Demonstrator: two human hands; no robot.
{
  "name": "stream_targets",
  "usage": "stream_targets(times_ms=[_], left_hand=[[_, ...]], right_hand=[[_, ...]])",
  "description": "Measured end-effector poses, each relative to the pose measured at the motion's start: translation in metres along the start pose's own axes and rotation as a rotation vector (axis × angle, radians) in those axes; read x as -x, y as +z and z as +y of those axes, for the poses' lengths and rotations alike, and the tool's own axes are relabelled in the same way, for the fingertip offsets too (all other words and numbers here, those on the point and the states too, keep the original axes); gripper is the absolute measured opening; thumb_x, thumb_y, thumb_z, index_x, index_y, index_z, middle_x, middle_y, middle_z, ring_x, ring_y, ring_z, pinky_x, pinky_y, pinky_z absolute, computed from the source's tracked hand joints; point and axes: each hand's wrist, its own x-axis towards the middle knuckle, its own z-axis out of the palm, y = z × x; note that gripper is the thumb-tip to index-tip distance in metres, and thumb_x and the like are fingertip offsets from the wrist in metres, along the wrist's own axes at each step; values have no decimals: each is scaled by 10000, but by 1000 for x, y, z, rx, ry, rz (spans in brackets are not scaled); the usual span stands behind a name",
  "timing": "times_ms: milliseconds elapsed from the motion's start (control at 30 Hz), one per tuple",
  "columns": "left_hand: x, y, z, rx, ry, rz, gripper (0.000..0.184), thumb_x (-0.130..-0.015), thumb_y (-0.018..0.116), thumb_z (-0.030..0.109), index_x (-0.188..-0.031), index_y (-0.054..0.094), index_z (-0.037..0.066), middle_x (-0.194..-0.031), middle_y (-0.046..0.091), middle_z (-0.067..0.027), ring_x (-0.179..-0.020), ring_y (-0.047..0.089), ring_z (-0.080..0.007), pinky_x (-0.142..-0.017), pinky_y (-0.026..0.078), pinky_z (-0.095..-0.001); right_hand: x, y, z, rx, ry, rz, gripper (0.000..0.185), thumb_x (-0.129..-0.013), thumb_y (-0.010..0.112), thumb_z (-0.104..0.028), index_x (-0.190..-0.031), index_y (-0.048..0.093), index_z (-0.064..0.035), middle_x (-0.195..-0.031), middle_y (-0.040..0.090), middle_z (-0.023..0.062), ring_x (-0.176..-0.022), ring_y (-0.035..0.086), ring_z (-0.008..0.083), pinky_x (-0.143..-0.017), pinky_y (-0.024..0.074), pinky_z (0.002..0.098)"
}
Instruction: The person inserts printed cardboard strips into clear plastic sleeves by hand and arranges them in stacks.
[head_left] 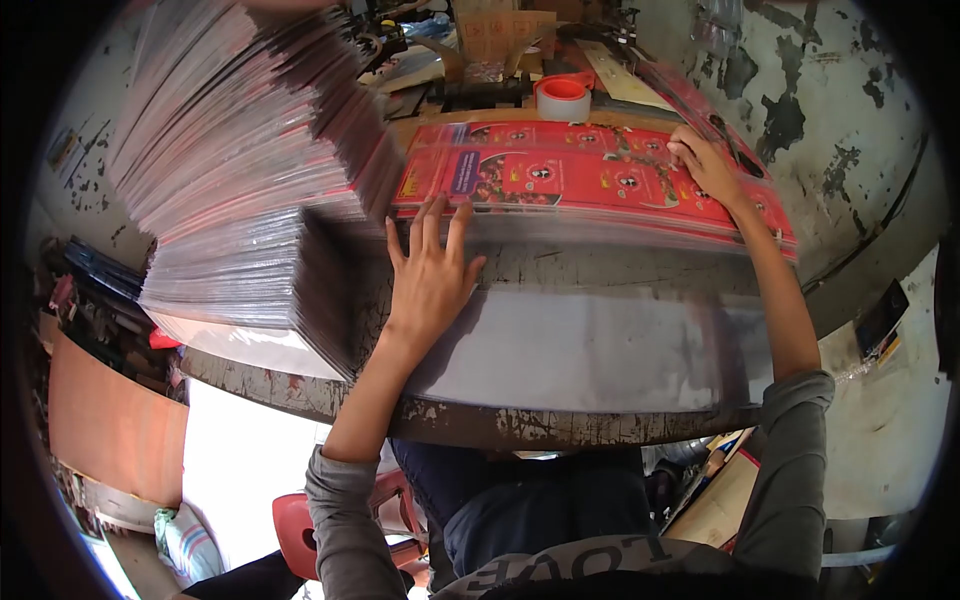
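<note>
A stack of red printed plastic sheets lies across the table in front of me, with small pictures and labels on its top face. My left hand is open, fingers spread, its fingertips at the near left edge of that stack. Over the right part of the stack, my right hand has its fingers curled in a pinch at the top sheet. Nearer to me lies a flat, clear, greyish plastic sheet, partly under my left wrist. A tall, leaning pile of plastic sheets rises to the left of my left hand.
A roll of tape with a red core stands behind the red stack. Cardboard and clutter fill the back. Walls with peeling paint close in on the right. A red plastic chair stands below the table's worn front edge.
</note>
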Motion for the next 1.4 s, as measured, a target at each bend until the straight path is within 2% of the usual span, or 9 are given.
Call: stream_targets(times_ms=[233,333,367,400,467,667,900,1100,1400], left_hand=[[1,-2,2,-11,-5,-63,671,-779,672,241,-1339,326,113,-1348,340,-135,-1222,385,-306,-1013,251,-615],[2,-2,0,16,-8,-82,669,-781,667,240,-1336,323,95,-1359,321,-170,-1287,318,-304,-1013,224,-634],[2,-1,-2,20,-18,-56,675,-782,668,228,-1345,317,103,-1366,320,-160,-1267,342,-313,-1020,239,-612],[3,0,-4,26,-26,-38,681,-783,669,216,-1353,310,111,-1373,319,-149,-1246,366,-323,-1026,254,-590],[3,4,-9,27,-24,-35,684,-788,663,212,-1361,302,111,-1374,319,-153,-1252,361,-329,-1032,267,-567],[-2,7,-17,19,-14,-18,607,-833,603,176,-1366,318,122,-1350,347,-162,-1245,369,-358,-1005,345,-495],[-7,11,-21,-122,-31,68,441,-901,471,150,-1331,407,220,-1267,421,-240,-1186,422,-413,-897,421,-472],[-7,16,-26,-239,-18,77,466,-859,474,100,-1309,447,213,-1222,453,-299,-1123,477,-408,-869,441,-453],[-10,10,-24,-291,-24,65,368,-902,496,194,-1270,493,219,-1138,500,-241,-1054,521,-369,-779,489,-441]], right_hand=[[-13,6,17,135,227,9,287,-904,537,-292,-872,512,-8,-711,536,105,-662,522,226,-636,412,338],[-25,15,29,209,304,-103,411,-857,581,-432,-918,529,-30,-782,601,127,-739,589,197,-660,438,351],[-25,12,29,338,462,-203,565,-814,590,-524,-1069,555,-21,-948,631,173,-911,611,237,-784,453,378],[-26,16,25,334,467,-205,565,-814,590,-524,-1069,555,-21,-948,631,173,-911,611,237,-784,453,378],[-29,17,22,510,491,-233,789,-764,591,-603,-1276,460,-17,-1201,546,216,-1147,516,286,-950,397,386],[-44,15,36,388,548,-550,986,-730,533,-707,-1433,209,-95,-1466,246,162,-1349,251,297,-1112,219,399],[-54,13,32,482,566,-645,962,-745,556,-671,-1432,201,-99,-1472,242,135,-1345,262,278,-1115,227,362],[-54,19,51,361,529,-575,871,-788,641,-503,-1418,212,-82,-1420,317,197,-1316,314,301,-1088,282,364],[-52,25,59,295,467,-513,776,-795,668,-432,-1375,289,-81,-1370,383,207,-1271,379,311,-1045,337,377]])
